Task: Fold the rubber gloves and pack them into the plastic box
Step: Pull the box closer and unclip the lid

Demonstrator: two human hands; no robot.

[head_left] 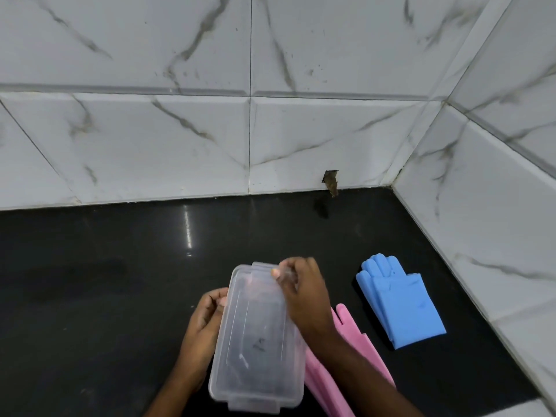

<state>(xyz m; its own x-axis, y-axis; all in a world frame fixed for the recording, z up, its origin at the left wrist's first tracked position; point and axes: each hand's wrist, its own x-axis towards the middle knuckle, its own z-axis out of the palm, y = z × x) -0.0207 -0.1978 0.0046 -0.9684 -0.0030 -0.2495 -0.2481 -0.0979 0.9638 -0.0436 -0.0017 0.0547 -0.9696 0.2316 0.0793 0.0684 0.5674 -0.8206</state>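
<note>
No readable text, label, brand or number anywhere

The plastic box point(255, 335) is found low in the frame's centre on the counter point(105, 281), flanked by the left hand point(201, 326) on its left side and the right hand point(304, 290) at its upper right corner. One pair of gloves point(365, 356) is partly covered beneath the right forearm, just right of the box. A folded pair of gloves point(400, 302) is set further right, apart from these, near the side wall point(481, 221).
</note>
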